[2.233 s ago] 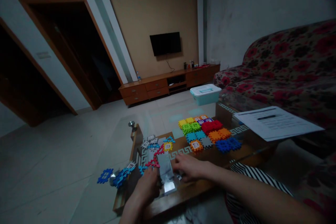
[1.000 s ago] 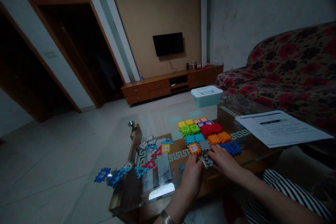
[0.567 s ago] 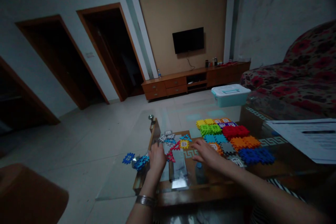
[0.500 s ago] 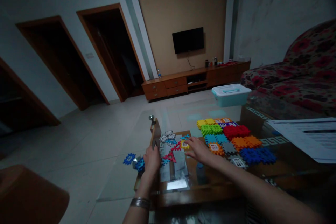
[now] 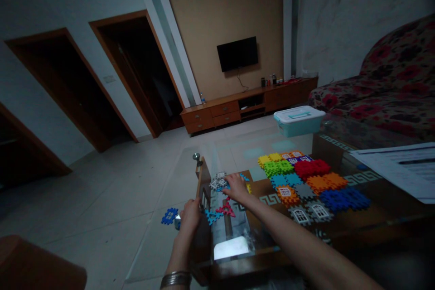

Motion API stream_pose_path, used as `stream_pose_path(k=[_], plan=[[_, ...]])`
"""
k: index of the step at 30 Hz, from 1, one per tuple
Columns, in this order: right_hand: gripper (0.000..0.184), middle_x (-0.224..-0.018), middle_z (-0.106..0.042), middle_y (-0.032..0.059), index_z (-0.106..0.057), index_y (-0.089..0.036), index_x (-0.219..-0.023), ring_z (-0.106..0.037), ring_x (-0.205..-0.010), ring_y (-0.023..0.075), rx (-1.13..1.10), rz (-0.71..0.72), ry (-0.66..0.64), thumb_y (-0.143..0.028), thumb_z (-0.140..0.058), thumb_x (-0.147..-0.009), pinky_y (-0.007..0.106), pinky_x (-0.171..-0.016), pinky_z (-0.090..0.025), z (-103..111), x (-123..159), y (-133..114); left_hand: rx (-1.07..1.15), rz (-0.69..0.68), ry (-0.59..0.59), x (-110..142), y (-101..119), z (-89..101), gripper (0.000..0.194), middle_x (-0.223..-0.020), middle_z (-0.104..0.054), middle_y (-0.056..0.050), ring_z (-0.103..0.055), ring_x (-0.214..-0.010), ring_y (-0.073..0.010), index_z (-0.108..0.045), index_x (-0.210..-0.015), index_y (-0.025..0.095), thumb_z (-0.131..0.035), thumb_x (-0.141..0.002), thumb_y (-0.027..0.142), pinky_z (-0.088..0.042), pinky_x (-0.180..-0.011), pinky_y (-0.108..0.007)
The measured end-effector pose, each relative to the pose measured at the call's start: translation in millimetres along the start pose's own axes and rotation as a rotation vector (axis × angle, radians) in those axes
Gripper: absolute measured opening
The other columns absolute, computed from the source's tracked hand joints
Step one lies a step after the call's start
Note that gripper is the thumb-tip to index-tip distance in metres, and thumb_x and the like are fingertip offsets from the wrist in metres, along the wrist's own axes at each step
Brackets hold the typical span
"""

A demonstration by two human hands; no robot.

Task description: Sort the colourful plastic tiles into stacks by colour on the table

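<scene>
My left hand is at the left side of the glass table, its fingers curled together; whatever they hold is hidden. A dark blue window piece lies just left of it. My right hand reaches over the loose pieces, thumb and fingers apart, close to a pile of white-and-grey window pieces. Nearer to me are a red triangular piece and a light blue triangular piece. Part of a yellow piece shows behind my right wrist.
Interlocking pieces lie in colour groups on the right: yellow, green, red, orange, blue and grey window pieces. Beyond them stands a teal box with a white lid. Printed papers lie at far right.
My right hand has moved left from beside the yellow piece to the white-and-grey pile. A second grey window piece shows where my forearm was. The view has shifted slightly.
</scene>
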State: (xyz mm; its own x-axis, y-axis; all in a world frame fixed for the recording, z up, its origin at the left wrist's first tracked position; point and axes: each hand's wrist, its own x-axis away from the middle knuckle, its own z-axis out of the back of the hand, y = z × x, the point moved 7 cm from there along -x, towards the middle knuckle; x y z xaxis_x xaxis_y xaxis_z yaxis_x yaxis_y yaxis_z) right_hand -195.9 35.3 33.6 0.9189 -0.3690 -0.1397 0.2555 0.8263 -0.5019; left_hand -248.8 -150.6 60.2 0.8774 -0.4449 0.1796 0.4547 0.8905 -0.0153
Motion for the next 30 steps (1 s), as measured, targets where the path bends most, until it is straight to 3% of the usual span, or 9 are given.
stream_pose_path(k=[5, 11, 14, 17, 24, 27, 30], plan=[[0.039, -0.122, -0.063, 0.0119, -0.064, -0.018, -0.119, -0.049, -0.121, 0.0273, -0.031, 0.043, 0.021, -0.014, -0.058, -0.080, 0.038, -0.100, -0.036, 11.8, 7.5, -8.8, -0.015, 0.029, -0.002, 2.2, 4.0, 0.1, 0.054, -0.127, -0.060, -0.013, -0.055, -0.122, -0.0269, -0.049, -0.133, 0.022, -0.055, -0.079, 0.016, -0.045, -0.090, -0.034], [0.056, -0.139, -0.054, 0.0120, -0.054, -0.022, -0.134, -0.046, -0.129, 0.0267, -0.080, 0.226, -0.037, -0.014, -0.061, -0.079, 0.040, -0.105, -0.036, 5.0, 16.0, -25.1, -0.015, -0.013, -0.036, 6.1, 4.3, -0.4, 0.057, -0.126, -0.060, -0.010, -0.056, -0.120, -0.0218, -0.051, -0.129, 0.024, -0.063, -0.074, 0.016, -0.043, -0.092, -0.026], [0.050, -0.146, -0.048, 0.0137, -0.055, -0.021, -0.134, -0.042, -0.133, 0.0299, -0.035, 0.305, -0.056, -0.015, -0.060, -0.084, 0.045, -0.107, -0.034, -5.9, 21.2, -37.5, -0.018, -0.047, -0.056, 5.5, 4.2, -0.6, 0.060, -0.126, -0.061, -0.008, -0.057, -0.120, -0.0194, -0.051, -0.129, 0.026, -0.061, -0.072, 0.010, -0.043, -0.091, -0.024], [0.038, -0.134, -0.058, 0.0133, -0.060, -0.021, -0.125, -0.049, -0.123, 0.0302, 0.049, 0.267, -0.032, -0.012, -0.051, -0.089, 0.044, -0.100, -0.039, -12.2, 20.7, -43.0, -0.012, -0.060, -0.058, 2.2, 4.8, -1.9, 0.066, -0.125, -0.061, -0.010, -0.058, -0.118, -0.0213, -0.046, -0.135, 0.023, -0.062, -0.072, 0.011, -0.044, -0.090, -0.026], [0.025, -0.111, -0.066, 0.0155, -0.069, -0.016, -0.102, -0.055, -0.105, 0.0277, 0.083, 0.261, 0.024, -0.012, -0.046, -0.093, 0.037, -0.089, -0.040, -3.5, 17.6, -46.7, 0.114, -0.071, 0.043, -5.1, 6.6, -5.8, 0.073, -0.125, -0.058, -0.013, -0.054, -0.122, -0.0251, -0.038, -0.139, 0.017, -0.064, -0.071, 0.018, -0.043, -0.093, -0.029], [0.027, -0.109, -0.067, 0.0135, -0.069, -0.016, -0.103, -0.056, -0.105, 0.0257, 0.063, 0.267, 0.026, -0.012, -0.044, -0.094, 0.036, -0.090, -0.041, 3.8, 18.1, -46.7, 0.188, -0.071, 0.102, -6.3, 5.2, -1.9, 0.073, -0.119, -0.061, -0.011, -0.056, -0.117, -0.0257, -0.040, -0.137, 0.017, -0.066, -0.069, 0.019, -0.043, -0.093, -0.031], [0.029, -0.125, -0.063, 0.0124, -0.066, -0.019, -0.117, -0.053, -0.117, 0.0256, 0.023, 0.269, 0.040, -0.016, -0.051, -0.093, 0.036, -0.097, -0.041, 8.4, 19.0, -45.8, 0.329, -0.144, 0.206, -6.9, 6.4, 6.2, 0.067, -0.109, -0.063, -0.008, -0.057, -0.111, -0.0258, -0.046, -0.132, 0.017, -0.065, -0.068, 0.020, -0.044, -0.095, -0.034]])
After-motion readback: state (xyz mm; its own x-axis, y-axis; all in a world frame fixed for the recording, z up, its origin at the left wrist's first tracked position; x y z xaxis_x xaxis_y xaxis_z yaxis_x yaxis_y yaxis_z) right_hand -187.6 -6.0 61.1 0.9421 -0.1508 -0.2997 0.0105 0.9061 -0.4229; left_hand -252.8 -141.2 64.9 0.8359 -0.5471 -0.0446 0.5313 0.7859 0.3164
